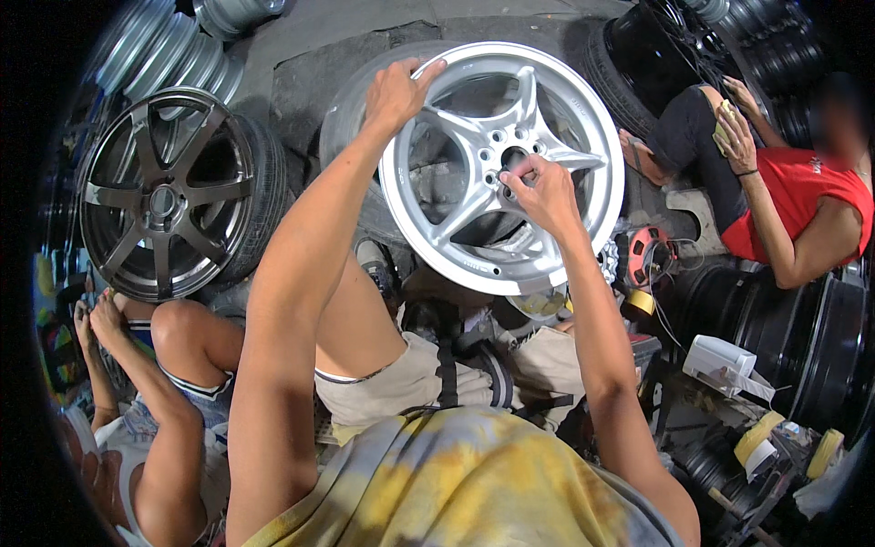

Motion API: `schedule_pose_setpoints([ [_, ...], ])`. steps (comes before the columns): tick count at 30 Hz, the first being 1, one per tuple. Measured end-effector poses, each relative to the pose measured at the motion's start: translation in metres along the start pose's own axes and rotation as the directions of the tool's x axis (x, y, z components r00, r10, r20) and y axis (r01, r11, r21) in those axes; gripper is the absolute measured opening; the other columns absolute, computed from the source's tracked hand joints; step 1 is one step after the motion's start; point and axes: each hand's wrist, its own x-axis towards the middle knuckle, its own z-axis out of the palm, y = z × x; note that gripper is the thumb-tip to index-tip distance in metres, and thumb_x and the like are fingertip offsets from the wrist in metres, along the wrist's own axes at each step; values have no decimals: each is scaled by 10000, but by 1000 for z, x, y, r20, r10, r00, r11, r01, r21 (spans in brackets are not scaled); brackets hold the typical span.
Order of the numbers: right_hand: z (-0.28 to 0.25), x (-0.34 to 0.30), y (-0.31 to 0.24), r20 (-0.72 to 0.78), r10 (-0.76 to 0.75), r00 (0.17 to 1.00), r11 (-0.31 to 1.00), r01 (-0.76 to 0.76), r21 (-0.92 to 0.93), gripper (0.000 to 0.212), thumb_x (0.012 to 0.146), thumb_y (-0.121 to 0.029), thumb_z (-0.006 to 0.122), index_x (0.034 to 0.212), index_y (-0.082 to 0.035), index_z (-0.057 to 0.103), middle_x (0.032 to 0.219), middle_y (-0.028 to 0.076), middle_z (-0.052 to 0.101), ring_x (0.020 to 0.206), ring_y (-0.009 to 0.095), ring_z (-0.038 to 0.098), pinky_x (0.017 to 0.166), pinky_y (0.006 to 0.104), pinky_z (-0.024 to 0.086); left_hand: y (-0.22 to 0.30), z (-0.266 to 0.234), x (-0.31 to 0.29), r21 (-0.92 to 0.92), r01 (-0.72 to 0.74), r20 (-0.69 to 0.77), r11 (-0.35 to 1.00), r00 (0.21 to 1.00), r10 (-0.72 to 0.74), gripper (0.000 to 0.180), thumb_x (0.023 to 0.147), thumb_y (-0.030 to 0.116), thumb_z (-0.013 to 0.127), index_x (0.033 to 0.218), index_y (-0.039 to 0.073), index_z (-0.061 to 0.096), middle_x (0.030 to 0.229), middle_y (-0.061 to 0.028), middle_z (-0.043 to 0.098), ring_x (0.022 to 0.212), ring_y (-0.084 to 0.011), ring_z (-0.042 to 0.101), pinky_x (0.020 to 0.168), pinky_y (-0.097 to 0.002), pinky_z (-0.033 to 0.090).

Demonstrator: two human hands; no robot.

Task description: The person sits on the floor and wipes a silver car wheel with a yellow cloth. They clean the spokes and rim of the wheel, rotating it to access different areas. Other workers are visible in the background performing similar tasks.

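A silver alloy wheel rim (pixel 593 219) with star-like spokes stands tilted in front of me. My left hand (pixel 398 96) grips its upper left edge, fingers over the lip. At the hub, my right hand (pixel 544 193) is closed in a pinch beside the centre bore and bolt holes. Whatever the pinched fingers hold, if anything, is too small to name. Behind the rim's left side, partly covered by it, is a rounded grey tyre-like shape (pixel 342 137).
At left stands a dark multi-spoke wheel (pixel 164 202) with a tyre; a seated person (pixel 173 401) is below it. Another person in a red shirt (pixel 802 201) sits at right holding a yellowish pad. A red round tool (pixel 649 255), yellow tape roll (pixel 641 301) and black rims (pixel 802 337) lie nearby.
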Motion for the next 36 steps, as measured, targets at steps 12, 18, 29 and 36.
schedule_pose_setpoints([
  [12, 9, 14, 3, -37, 60, 998, 998, -60, 11, 291, 825, -252, 779, 846, 29, 706, 710, 147, 711, 653, 199, 681, 641, 334, 520, 1, -1, 1, 11, -38, -25, 999, 999, 39, 693, 907, 658, 587, 1232, 58, 710, 1086, -240, 724, 1062, -429, 678, 939, -497, 519],
  [18, 25, 17, -16, -61, 22, 998, 1000, -23, -10, 277, 799, -261, 780, 853, 7, 737, 709, 198, 703, 702, 308, 710, 703, 389, 545, -5, 2, 3, -3, 17, -6, 1000, 1000, -17, 686, 901, 651, 601, 1224, 57, 714, 1095, -230, 726, 1074, -419, 677, 944, -493, 518],
  [29, 30, 3, -12, -180, 114, 977, 993, -109, 40, 324, 810, -312, 772, 826, 7, 719, 744, 204, 711, 725, 362, 705, 705, 437, 531, -10, 2, 5, -46, 5, -5, 999, 1000, -5, 668, 875, 648, 642, 1009, 0, 734, 912, -248, 725, 970, -416, 697, 867, -500, 525],
  [36, 11, 8, -19, -83, 151, 985, 989, -151, 8, 306, 820, -283, 771, 845, 18, 725, 805, 209, 728, 798, 361, 722, 783, 415, 538, -3, -1, 5, -102, 14, -5, 995, 1000, -14, 672, 843, 636, 682, 988, -19, 721, 910, -236, 728, 937, -391, 709, 848, -495, 527],
])
